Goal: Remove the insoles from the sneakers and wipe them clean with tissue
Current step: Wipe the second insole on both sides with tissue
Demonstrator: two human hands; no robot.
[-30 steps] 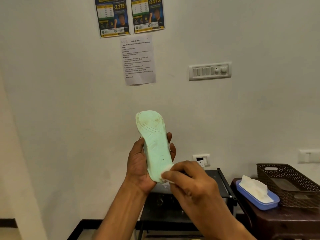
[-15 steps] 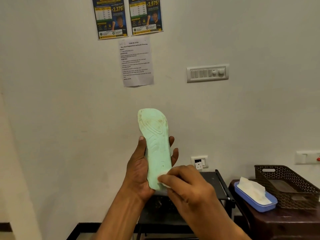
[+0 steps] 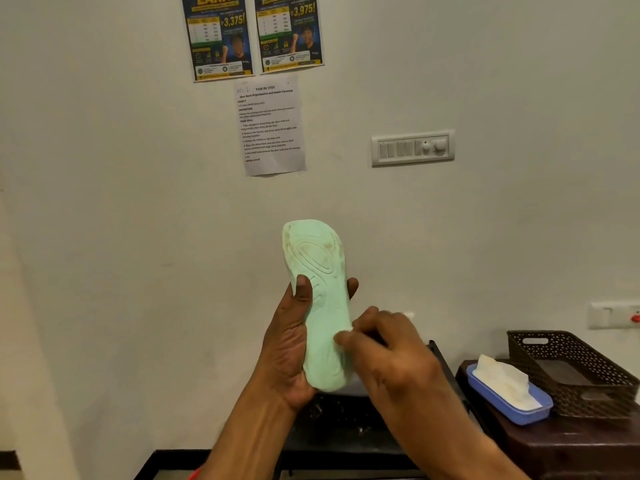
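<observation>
A pale green insole (image 3: 320, 289) stands upright in front of the wall, patterned underside toward me, with brownish dirt near its toe. My left hand (image 3: 287, 344) grips its lower half, thumb across the front and fingertips showing at the right edge. My right hand (image 3: 384, 348) presses a small white tissue (image 3: 347, 330) against the insole's right side at mid-height; most of the tissue is hidden under the fingers. No sneakers are in view.
A blue tissue box (image 3: 512, 405) with white tissues sticking out sits on a dark brown table (image 3: 571, 445) at the lower right, beside a brown perforated basket (image 3: 568, 368). A black rack (image 3: 346, 424) stands below my hands. Wall posters and a switch panel (image 3: 412, 147) hang above.
My right hand with the tissue has moved up the insole from its heel end to about mid-height. The left hand keeps the same grip.
</observation>
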